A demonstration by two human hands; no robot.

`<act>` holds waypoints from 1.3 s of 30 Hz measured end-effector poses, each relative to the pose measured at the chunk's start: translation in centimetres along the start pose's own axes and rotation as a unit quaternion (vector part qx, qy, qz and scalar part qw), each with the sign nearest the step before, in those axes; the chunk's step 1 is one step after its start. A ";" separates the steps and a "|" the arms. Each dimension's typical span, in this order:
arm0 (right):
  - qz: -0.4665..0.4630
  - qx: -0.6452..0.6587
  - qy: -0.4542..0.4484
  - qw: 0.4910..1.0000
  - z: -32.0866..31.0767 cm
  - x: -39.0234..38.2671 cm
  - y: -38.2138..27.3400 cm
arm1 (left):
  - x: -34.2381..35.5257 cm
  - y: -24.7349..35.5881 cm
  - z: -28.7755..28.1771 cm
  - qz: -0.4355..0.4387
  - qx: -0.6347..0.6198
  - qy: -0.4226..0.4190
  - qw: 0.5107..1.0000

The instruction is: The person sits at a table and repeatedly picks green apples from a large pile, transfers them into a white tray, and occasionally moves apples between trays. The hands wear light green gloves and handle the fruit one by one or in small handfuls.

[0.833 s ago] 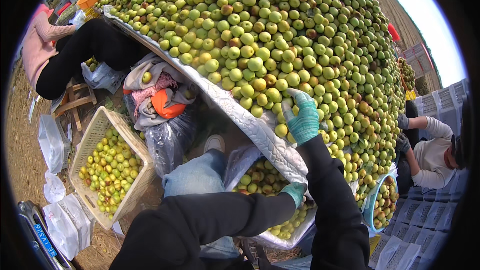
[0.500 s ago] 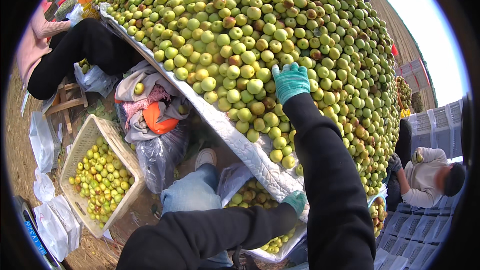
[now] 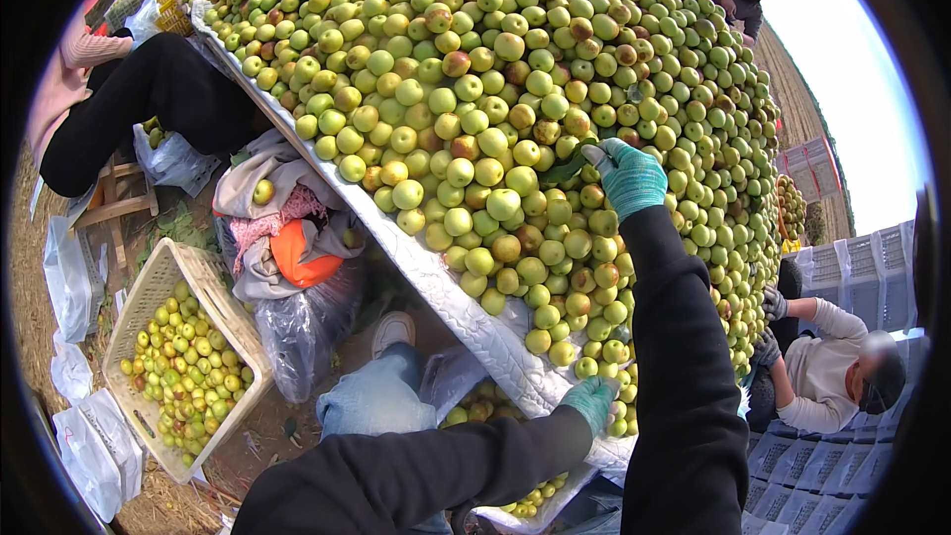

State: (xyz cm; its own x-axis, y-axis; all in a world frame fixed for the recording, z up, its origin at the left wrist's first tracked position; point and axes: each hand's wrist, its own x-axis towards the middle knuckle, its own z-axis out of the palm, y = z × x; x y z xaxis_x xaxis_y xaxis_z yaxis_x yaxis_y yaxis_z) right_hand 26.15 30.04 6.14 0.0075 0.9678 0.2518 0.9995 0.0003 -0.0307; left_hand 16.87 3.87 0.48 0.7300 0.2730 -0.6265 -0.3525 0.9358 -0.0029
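A large heap of green and russet apples (image 3: 466,59) lies on a white quilted sheet (image 3: 446,327) that runs diagonally toward me. My right hand (image 3: 624,178), in a teal glove, is over the heap, its fingers closed on a dark green leaf (image 3: 565,168). My gloved left hand (image 3: 590,402) is lower, at the sheet's edge beside some apples, fingers curled; what they hold, if anything, is unclear. Below that hand a lined container of apples (image 3: 525,500) is partly hidden by my arm.
A cream crate of apples (image 3: 260,376) stands at left beside bagged clothes (image 3: 297,258) and my foot. A seated co-worker (image 3: 149,109) is at upper left; another (image 3: 822,376) reclines at right near stacked grey crates (image 3: 862,267). A third person (image 3: 743,0) is behind the heap.
My right hand has moved up the heap from its lower edge, then slightly rightward, and its spread fingers have closed on the leaf. Apples have rolled down toward my left hand.
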 end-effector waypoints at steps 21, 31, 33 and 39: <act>-0.102 -0.177 -0.210 0.956 1.7 13.8 -12.4 | 1.6 2.7 0.8 0.053 0.047 -0.121 0.990; -0.031 -0.054 -0.003 0.998 0.8 8.7 -5.7 | 1.5 7.5 1.6 0.070 -0.114 -0.026 0.991; -0.039 0.091 0.109 0.989 -0.5 6.4 -3.2 | 0.9 9.1 2.4 0.111 -0.057 0.002 0.992; 0.074 0.490 -0.144 0.857 -5.6 -6.0 -2.0 | -1.3 12.5 4.7 0.209 -0.194 -0.049 0.957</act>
State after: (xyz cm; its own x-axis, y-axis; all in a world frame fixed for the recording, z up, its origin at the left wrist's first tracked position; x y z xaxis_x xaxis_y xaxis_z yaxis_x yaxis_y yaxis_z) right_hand 24.25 22.84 10.11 -0.0159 0.9974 -0.0700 0.4822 -0.0537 -0.8744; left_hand 14.23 16.22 4.94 0.5229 0.6433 -0.5593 -0.8026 0.5926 -0.0688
